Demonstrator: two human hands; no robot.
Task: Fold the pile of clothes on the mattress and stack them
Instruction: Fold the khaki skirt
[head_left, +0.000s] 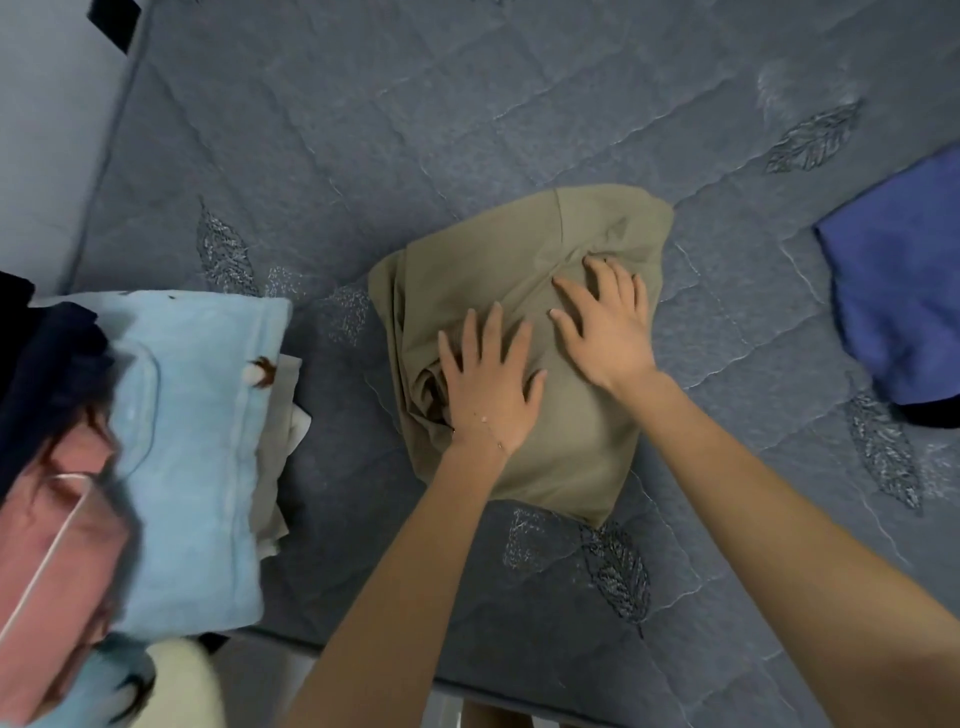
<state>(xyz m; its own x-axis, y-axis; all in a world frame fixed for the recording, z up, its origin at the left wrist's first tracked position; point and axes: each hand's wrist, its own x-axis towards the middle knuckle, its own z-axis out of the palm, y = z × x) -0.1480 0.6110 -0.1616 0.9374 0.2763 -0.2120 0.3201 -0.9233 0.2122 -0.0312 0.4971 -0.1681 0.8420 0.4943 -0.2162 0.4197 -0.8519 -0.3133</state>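
Note:
A folded khaki garment (582, 441) lies in the middle of the grey quilted mattress (363, 156). My left hand (488, 384) presses flat on its left part with fingers spread. My right hand (602, 327) lies flat on its upper right part, fingers straight. A light blue folded garment (202, 441) tops a stack at the left, with a beige piece (275, 415) showing under its right edge.
A blue garment (904, 280) lies at the right edge with something dark (935, 413) beneath its lower corner. At the far left sit a pink cloth (67, 540) and a dark navy cloth (47, 374). The mattress's front edge runs near the bottom.

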